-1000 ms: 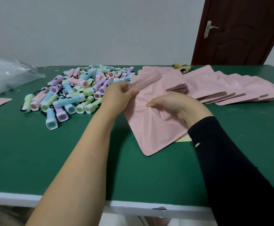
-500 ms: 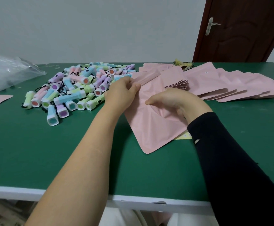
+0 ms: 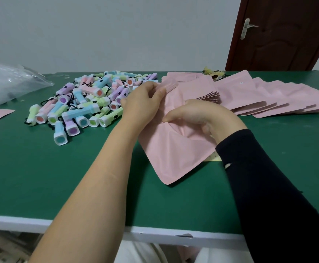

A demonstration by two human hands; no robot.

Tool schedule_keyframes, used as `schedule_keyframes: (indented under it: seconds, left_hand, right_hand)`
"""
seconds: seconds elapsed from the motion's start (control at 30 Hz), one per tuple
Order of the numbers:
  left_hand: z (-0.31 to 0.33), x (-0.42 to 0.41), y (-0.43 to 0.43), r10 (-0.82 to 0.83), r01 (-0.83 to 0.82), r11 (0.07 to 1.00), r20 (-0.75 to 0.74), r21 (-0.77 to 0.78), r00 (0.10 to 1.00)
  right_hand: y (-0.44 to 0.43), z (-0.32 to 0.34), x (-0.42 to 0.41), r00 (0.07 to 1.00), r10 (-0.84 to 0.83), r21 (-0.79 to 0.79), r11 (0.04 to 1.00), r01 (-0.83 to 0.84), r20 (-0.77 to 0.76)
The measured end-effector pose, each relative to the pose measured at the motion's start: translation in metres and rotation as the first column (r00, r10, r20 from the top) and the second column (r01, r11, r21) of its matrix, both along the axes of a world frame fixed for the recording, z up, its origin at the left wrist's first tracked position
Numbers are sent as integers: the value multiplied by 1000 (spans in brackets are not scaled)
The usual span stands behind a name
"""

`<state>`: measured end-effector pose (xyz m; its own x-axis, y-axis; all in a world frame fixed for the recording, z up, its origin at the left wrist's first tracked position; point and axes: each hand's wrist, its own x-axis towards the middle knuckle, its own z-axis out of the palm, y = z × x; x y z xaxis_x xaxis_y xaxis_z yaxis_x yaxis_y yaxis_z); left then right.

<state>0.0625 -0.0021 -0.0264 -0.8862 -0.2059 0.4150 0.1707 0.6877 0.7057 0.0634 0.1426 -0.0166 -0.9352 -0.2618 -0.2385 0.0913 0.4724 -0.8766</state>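
Working at the green table [image 3: 41, 177], which is filling most of my view, I am holding one pink pouch [image 3: 174, 154] just ahead of me at twelve o'clock. It is lying tilted on the tabletop, with one corner pointing back at me toward six o'clock. At ten o'clock a crumpled clear plastic bag [image 3: 8, 84] is sitting at the table's far left edge. At two o'clock a fanned row of pink pouches [image 3: 268, 95] is overlapping across the far right, its nearest stack lying just beside my pouch. At eleven o'clock a pile of pastel mini flashlights [image 3: 90, 103] is lying just beside my left hand [image 3: 141, 105]. That hand is pinching the pouch's far edge, thumb and fingers pressed together on a folded-over strip of it. My right hand [image 3: 198, 114], fingers curled, is pinching a crease in the pouch's middle and puckering the film. A pale yellow slip [image 3: 214, 158] is peeking out from under the pouch's right edge, at four o'clock of it.
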Motion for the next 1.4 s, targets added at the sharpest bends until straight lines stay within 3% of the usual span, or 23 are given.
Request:
schedule_keyframes:
  seconds: [0.67,0.87,0.97,1.07,1.3,1.4]
  left_hand:
    - [-2,1,2,-52,52,999,43,-5,998]
    - [-4,-1,4,-48,54,993,57,-106,997]
    - [-5,-3,6,-34,41,988,49,-148,998]
    - [-7,-5,5,-5,15,981,51,-195,999]
    - [-7,-8,-13,17,1,979,85,-205,996]
    - [-6,-9,-25,29,-10,987,113,-161,993]
  right_hand:
    - [-14,-10,1,995,89,53,995,-87,-34]
    - [-4,-6,-10,966,-160,-274,956,102,-201]
    - [-6,-10,-13,901,-220,-239,961,136,-373]
    - [-10,-12,-18,848,-278,-247,952,181,-451]
    - [-5,-11,-23,807,-444,-359,880,310,-389]
    - [4,-6,-23,805,-522,-451,812,369,-281]
